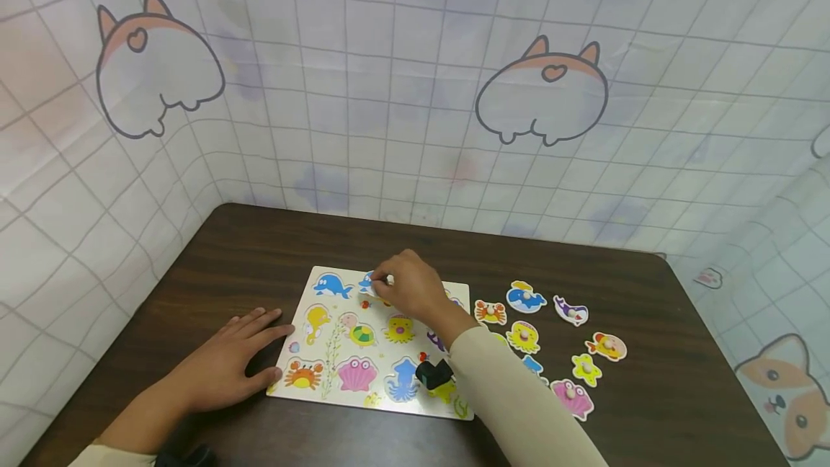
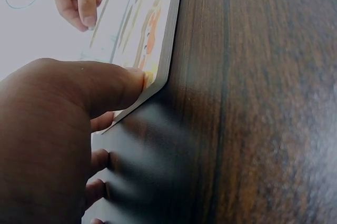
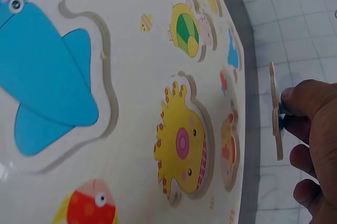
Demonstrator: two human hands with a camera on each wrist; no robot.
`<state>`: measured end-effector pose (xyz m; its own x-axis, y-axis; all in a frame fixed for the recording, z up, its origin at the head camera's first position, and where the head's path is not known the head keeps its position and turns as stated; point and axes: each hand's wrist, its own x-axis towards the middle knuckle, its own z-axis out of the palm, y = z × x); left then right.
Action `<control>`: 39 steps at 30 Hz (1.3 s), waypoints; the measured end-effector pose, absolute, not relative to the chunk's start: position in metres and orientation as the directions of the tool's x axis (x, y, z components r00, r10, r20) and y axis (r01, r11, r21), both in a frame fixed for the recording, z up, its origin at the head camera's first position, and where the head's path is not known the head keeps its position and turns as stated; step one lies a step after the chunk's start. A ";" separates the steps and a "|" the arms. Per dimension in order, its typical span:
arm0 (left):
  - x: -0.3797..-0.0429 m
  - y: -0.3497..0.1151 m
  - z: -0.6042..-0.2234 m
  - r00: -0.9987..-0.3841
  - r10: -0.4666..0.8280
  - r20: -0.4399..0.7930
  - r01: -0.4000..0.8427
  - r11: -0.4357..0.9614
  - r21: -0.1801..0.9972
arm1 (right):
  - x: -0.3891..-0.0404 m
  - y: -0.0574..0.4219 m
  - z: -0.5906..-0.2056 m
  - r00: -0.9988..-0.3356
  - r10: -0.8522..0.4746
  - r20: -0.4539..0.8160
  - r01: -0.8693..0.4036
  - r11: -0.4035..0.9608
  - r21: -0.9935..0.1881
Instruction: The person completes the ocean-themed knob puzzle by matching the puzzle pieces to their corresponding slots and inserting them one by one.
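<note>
A pale wooden peg-puzzle board with printed sea animals lies on the table. Over its far edge, my right hand pinches a thin puzzle piece between thumb and fingers; the right wrist view shows it edge-on, raised off the board. From the head view the piece looks partly blue, mostly covered by the fingers. My left hand rests at the board's left edge, fingers spread. Its thumb lies on the near-left corner, while the other fingertips are partly hidden in the left wrist view.
Right of the board lie loose pieces, among them a crab, a whale, a yellow octopus, a starfish and a pink shell. My right forearm covers the board's near-right part. A patterned cloth wall stands behind the dark table.
</note>
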<state>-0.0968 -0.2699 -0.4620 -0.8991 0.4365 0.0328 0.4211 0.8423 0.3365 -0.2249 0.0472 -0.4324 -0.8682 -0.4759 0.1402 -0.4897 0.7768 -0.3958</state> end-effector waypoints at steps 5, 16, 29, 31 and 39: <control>-0.097 -0.270 -0.462 -0.898 0.438 0.037 0.424 0.840 0.339 | -0.228 0.039 -0.434 -0.864 -0.484 0.140 -0.498 0.778 -0.384; -0.095 -0.268 -0.460 -0.898 0.439 0.030 0.420 0.833 0.361 | -0.229 0.022 -0.438 -0.869 -0.483 0.112 -0.485 0.783 -0.389; -0.097 -0.270 -0.460 -0.900 0.436 0.022 0.413 0.834 0.366 | -0.231 0.006 -0.440 -0.881 -0.463 0.093 -0.456 0.784 -0.421; -0.097 -0.270 -0.460 -0.899 0.437 0.021 0.413 0.832 0.370 | -0.232 0.004 -0.440 -0.882 -0.461 0.097 -0.455 0.780 -0.430; -0.098 -0.271 -0.459 -0.901 0.433 0.011 0.406 0.834 0.373 | -0.233 -0.004 -0.438 -0.881 -0.465 0.091 -0.453 0.771 -0.447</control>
